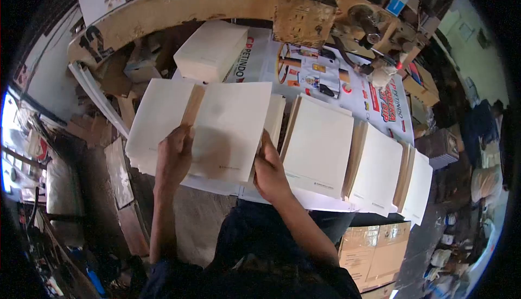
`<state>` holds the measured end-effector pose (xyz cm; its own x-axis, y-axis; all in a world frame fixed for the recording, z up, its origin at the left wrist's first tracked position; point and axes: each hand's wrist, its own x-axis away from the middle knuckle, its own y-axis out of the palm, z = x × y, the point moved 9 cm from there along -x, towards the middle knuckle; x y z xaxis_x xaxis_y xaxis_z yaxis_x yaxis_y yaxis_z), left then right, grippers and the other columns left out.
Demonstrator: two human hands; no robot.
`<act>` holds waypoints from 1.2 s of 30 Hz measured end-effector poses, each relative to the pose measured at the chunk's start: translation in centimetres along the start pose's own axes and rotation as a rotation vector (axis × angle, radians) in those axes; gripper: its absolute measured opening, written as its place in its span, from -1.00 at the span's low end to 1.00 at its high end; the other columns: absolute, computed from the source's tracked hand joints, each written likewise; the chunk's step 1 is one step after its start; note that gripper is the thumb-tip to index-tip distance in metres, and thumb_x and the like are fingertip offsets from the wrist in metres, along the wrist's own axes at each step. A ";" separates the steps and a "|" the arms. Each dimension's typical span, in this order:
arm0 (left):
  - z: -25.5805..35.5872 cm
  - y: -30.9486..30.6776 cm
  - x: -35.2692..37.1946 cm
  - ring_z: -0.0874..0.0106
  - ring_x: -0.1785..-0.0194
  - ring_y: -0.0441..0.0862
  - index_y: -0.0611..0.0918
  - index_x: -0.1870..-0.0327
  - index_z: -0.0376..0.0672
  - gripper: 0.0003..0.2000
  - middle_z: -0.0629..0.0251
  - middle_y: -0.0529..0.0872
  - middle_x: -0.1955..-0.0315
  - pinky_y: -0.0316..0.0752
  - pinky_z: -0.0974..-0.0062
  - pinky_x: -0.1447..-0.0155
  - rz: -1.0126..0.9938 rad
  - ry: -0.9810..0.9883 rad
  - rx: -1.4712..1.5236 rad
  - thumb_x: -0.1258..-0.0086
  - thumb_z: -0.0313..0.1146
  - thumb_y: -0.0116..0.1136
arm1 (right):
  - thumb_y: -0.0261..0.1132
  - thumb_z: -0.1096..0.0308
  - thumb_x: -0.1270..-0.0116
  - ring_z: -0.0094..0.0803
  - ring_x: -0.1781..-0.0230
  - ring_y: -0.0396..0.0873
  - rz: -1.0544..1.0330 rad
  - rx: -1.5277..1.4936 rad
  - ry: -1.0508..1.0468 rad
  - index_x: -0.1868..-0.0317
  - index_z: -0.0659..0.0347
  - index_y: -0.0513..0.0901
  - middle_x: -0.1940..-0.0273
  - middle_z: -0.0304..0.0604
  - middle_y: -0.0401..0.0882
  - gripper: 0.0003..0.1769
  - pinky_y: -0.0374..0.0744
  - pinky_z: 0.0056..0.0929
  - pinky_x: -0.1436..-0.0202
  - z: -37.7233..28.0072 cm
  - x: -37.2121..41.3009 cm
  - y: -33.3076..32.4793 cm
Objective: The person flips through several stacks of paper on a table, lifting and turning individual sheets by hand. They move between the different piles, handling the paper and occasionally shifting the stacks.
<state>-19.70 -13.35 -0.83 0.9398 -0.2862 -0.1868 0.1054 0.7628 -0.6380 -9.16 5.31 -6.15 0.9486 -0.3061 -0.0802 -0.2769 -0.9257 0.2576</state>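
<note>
My left hand (pixel 176 150) is at the brown spine strip (pixel 192 105) of a white paper stack, its fingers closed on that edge. My right hand (pixel 269 167) grips the right edge of the same white paper stack (pixel 230 122), thumb on top. Under its left side lies another white stack (pixel 157 117). To the right, white paper stacks with brown edges overlap in a row: one (pixel 317 141) beside my right hand, another (pixel 374 166) and a last one (pixel 418 185) at the far right. Small print shows along their lower edges.
A thick white block of paper (pixel 211 51) stands behind the stacks. A printed banner (pixel 320 74) covers the table. Beyond it is a worn wooden machine beam (pixel 239 0) with metal parts at the right. A cardboard box (pixel 374 253) sits below the table at the lower right.
</note>
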 end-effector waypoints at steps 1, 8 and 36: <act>0.9 -1.1 0.1 0.40 0.32 0.61 0.58 0.00 -0.31 -0.72 0.16 0.67 0.40 0.51 0.42 0.10 0.045 0.027 0.023 -0.45 -0.27 0.15 | 0.08 0.51 -0.40 -0.33 -0.38 0.23 0.000 -0.135 0.026 -0.49 0.26 0.06 -0.37 -0.05 0.27 -0.32 0.22 -0.39 -0.42 0.4 0.1 0.1; 6.8 -2.6 3.4 0.39 -0.08 0.53 0.35 -0.30 -0.31 -0.48 0.07 0.60 -0.01 0.46 0.44 -0.14 -0.049 0.106 0.408 -0.37 -0.36 0.23 | 0.10 0.43 -0.43 -0.41 -0.30 0.33 -0.150 -0.095 -0.031 -0.46 0.24 0.15 -0.29 -0.09 0.36 -0.38 0.32 -0.44 -0.34 -5.2 3.1 0.8; 22.0 16.8 15.4 0.42 0.07 0.67 0.64 0.02 -0.17 -0.77 0.25 0.72 0.08 0.54 0.43 0.02 -0.552 0.679 0.512 -0.33 -0.36 0.23 | 0.24 0.47 -0.29 -0.39 -0.06 0.55 1.084 0.302 -0.357 -0.06 0.46 0.50 -0.01 -0.06 0.58 -0.65 0.47 -0.54 -0.20 -19.1 32.2 -32.6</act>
<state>3.72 7.80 1.97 0.3511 -0.8212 -0.4498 0.7457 0.5358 -0.3961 33.36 29.84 1.23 0.1123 -0.9651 -0.2367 -0.9820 -0.1441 0.1218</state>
